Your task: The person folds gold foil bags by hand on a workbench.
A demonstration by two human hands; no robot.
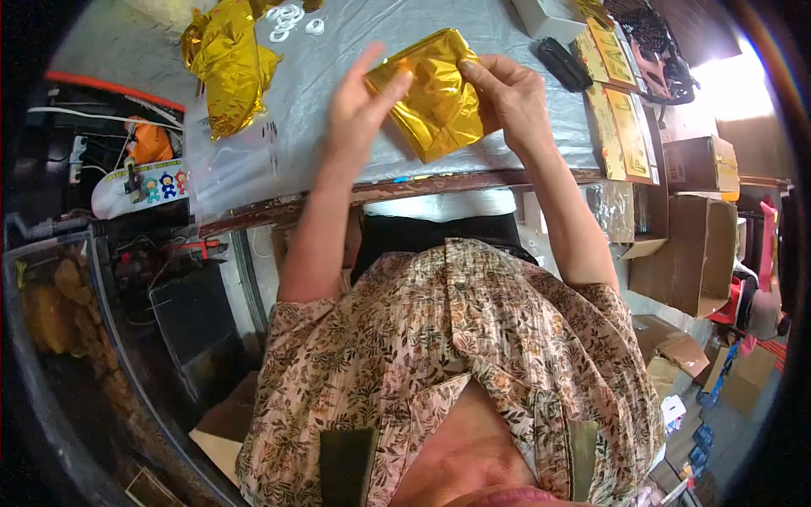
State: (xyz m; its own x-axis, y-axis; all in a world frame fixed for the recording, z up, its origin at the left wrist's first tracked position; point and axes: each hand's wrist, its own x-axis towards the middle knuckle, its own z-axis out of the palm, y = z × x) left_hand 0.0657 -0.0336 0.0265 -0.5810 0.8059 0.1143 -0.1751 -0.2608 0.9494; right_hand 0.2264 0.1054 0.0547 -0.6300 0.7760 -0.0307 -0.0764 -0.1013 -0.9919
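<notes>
A folded square packet of shiny gold foil is held up over the near part of the table. My right hand grips its right side, thumb on top and fingers partly hidden at the far edge. At the packet's left corner is my left hand, blurred by motion. Its thumb and forefinger are spread apart, and the thumb overlaps the foil in this view.
Grey sheeting covers the table. Crumpled gold foil and white rings lie at the far left. On the right are a black case and gold-patterned flat boxes. Cardboard boxes stand beyond the table's right end.
</notes>
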